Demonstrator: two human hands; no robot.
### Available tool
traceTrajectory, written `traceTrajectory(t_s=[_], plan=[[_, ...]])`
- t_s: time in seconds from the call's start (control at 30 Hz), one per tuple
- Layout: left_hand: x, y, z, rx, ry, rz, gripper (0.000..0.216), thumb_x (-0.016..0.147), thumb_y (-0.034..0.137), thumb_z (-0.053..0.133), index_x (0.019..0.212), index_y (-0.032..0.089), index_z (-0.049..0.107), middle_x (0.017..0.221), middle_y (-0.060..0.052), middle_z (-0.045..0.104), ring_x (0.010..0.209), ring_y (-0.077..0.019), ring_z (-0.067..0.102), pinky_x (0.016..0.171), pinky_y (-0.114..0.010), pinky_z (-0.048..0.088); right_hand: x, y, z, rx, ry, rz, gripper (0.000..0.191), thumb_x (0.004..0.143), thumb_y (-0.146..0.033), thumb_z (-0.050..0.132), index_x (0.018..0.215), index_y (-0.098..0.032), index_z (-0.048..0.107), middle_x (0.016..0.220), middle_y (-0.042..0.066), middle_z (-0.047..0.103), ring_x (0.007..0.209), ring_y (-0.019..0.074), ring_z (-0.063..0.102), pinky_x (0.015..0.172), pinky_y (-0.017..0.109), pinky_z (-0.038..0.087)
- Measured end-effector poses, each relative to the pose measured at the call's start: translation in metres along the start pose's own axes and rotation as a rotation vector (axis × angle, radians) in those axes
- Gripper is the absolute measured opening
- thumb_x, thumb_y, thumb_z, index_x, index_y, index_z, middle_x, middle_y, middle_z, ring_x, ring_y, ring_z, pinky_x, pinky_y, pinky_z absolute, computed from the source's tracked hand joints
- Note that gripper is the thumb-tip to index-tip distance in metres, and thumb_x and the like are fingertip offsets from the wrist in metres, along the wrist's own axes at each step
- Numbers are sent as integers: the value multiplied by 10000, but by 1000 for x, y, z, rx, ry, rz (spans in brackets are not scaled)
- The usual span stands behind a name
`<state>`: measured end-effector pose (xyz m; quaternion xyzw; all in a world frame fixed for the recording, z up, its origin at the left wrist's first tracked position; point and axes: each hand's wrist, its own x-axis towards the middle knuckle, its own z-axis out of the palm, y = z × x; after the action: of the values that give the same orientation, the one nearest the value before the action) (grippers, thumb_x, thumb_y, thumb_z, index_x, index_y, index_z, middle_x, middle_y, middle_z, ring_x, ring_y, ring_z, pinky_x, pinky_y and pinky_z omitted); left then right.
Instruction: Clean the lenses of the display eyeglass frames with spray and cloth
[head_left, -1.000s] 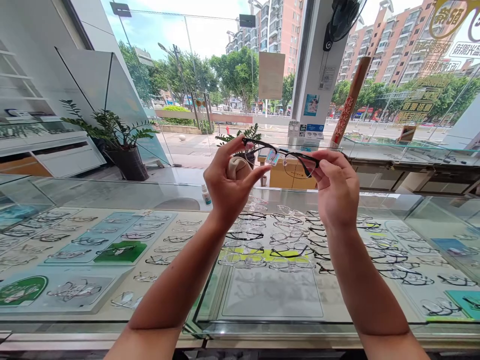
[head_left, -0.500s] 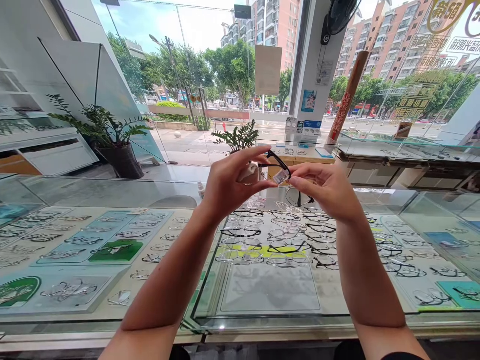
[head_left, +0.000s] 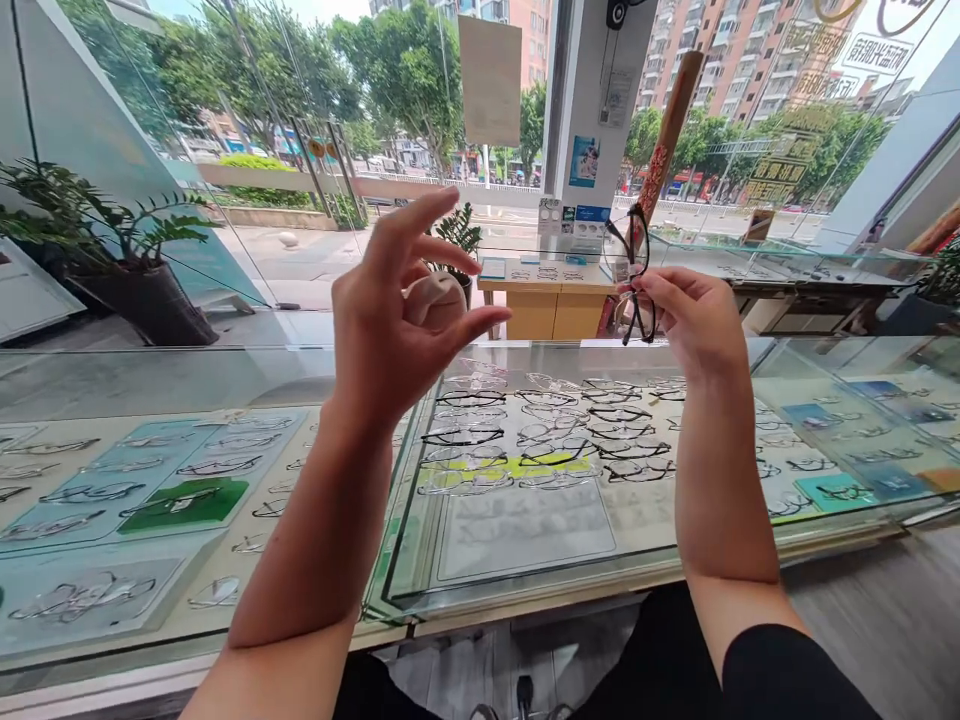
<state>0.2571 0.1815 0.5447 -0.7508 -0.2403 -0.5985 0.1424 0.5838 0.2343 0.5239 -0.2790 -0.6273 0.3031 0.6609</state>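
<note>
My right hand [head_left: 694, 315] pinches a pair of black-framed eyeglasses [head_left: 639, 255], which hang upright on edge above the far side of the glass counter. Left of it, my left hand [head_left: 409, 305] is raised with thumb and index finger spread apart. Its lower fingers curl around a pale, crumpled cloth [head_left: 436, 293], partly hidden by the hand. Below both hands, several rows of eyeglasses [head_left: 555, 455] lie on the counter top [head_left: 525, 555].
More eyeglasses lie inside the glass display case [head_left: 217, 540] at left. A green card [head_left: 184, 505] is under one pair. Beyond the counter stand a potted plant [head_left: 142, 290], a wooden cabinet [head_left: 555, 312] and a glass front facing the street.
My left hand has let go of the eyeglasses and moved left. My right hand now holds them alone, turned on edge, farther right. The view has tilted down and shifted right.
</note>
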Motion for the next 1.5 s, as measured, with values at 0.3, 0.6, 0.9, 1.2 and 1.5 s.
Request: traceTrajectory(t_s=[0.3,0.6,0.9,1.2,1.5], plan=[[6,33,-9,-101,26,81,748,891,572,901,1565,500,586,1488,6,630,1003,-181,811,590,-273,501,-59,42,-98,180,253,701,110,853,-208,892,824,-183,789,948,92,861,896,186,805,803,257,692],[4,53,-23,42,-123,20,690,900,521,872,1512,300,642,889,42,795,596,-111,663,538,-251,398,-94,65,-157,147,534,912,71,976,-222,761,920,-182,741,436,-119,368,378,73,317,367,192,268],[6,64,-48,26,-504,65,342,1062,569,639,1113,252,758,692,96,698,491,-34,569,510,-140,403,-90,90,-159,331,619,1030,229,1120,-351,602,1004,-164,667,683,-69,549,509,73,460,480,196,418],[7,61,-58,-105,-842,42,376,1069,520,612,802,280,724,534,102,603,385,-72,551,397,-178,363,-70,122,-158,361,739,1093,380,1062,-411,720,1359,-176,682,1300,100,731,1058,224,749,887,416,672],[7,65,-60,-91,-862,-16,449,1076,568,567,765,276,709,522,92,594,371,-75,504,390,-198,346,-69,129,-156,309,745,1155,378,1063,-412,717,1355,-174,682,1287,97,733,1042,219,749,873,407,673]])
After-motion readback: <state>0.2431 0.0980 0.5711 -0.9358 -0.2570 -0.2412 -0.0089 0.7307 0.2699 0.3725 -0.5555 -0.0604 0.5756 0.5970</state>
